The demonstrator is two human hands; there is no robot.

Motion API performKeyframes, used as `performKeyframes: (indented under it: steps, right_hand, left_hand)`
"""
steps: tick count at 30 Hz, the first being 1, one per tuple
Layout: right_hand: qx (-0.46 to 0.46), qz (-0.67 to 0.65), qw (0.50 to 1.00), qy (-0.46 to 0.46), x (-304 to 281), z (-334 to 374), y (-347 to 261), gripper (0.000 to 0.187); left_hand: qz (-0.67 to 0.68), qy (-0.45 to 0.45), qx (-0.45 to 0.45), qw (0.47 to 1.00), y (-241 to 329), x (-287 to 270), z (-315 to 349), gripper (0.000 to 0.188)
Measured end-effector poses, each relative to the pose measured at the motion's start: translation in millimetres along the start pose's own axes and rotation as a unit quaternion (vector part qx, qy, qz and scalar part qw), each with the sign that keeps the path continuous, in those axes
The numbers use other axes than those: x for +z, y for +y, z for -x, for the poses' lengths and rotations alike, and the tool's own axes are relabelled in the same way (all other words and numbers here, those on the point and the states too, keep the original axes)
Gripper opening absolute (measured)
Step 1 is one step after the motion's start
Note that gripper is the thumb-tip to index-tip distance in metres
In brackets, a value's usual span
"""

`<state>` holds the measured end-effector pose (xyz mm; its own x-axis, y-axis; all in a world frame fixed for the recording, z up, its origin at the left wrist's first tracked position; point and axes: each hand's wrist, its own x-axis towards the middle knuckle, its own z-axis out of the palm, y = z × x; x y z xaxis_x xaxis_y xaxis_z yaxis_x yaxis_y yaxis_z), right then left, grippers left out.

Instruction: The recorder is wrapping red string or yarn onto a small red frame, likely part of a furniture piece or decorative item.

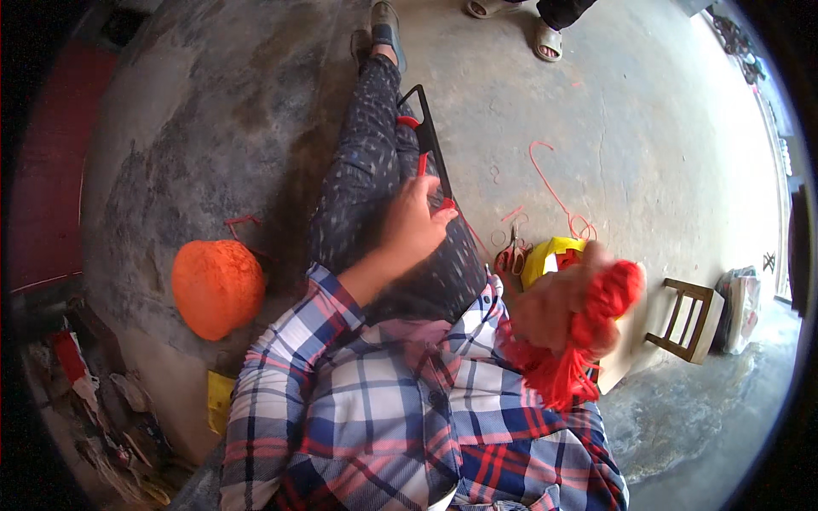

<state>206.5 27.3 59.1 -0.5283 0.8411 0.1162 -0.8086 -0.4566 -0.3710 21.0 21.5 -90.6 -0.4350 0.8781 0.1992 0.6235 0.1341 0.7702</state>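
My left hand is over my thighs, its fingers closed on a red cord. A short piece of the red stands up past the fingers, and another bit shows by the thumb. Close beside this hand, a black metal frame lies along my legs, with red wrapped near its upper part. My right hand, smeared by motion, is raised at the right side of my body. It grips a thick bundle of red cord, with loose strands hanging below the palm.
Left of me, a rounded orange stool stands on the concrete floor. Scissors and a yellow bag are near my right knee. Further right is a small wooden stool. Another person's sandalled foot shows at the top.
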Motion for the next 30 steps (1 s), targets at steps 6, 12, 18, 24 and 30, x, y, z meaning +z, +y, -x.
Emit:
performKeyframes:
  steps: [6, 12, 18, 24, 30]
  right_hand:
    - [-0.106, 0.432, 0.849, -0.284, -12.9, -58.1, -39.4, 0.013]
    - [0.018, 0.889, 0.422, -0.176, -126.8, -87.8, 22.2, 0.018]
    - [0.089, 0.751, 0.653, -0.052, -152.4, -82.8, 66.9, 0.028]
    - [-0.015, 0.721, 0.688, -0.079, -128.9, -77.9, 64.4, 0.034]
    - [0.001, 0.714, 0.697, -0.067, -128.9, -81.4, 61.4, 0.036]
  left_hand:
    - [0.229, -0.137, -0.099, 0.959, 26.7, -18.9, -16.3, 0.016]
    - [0.393, -0.164, -0.444, 0.788, -0.5, -25.6, -30.2, 0.015]
    - [0.292, -0.205, -0.377, 0.855, -29.3, -18.2, -36.7, 0.022]
    - [-0.032, -0.056, -0.114, 0.991, -13.7, -33.3, -35.8, 0.031]
    - [0.354, -0.025, -0.422, 0.834, -13.4, -37.7, -36.0, 0.015]
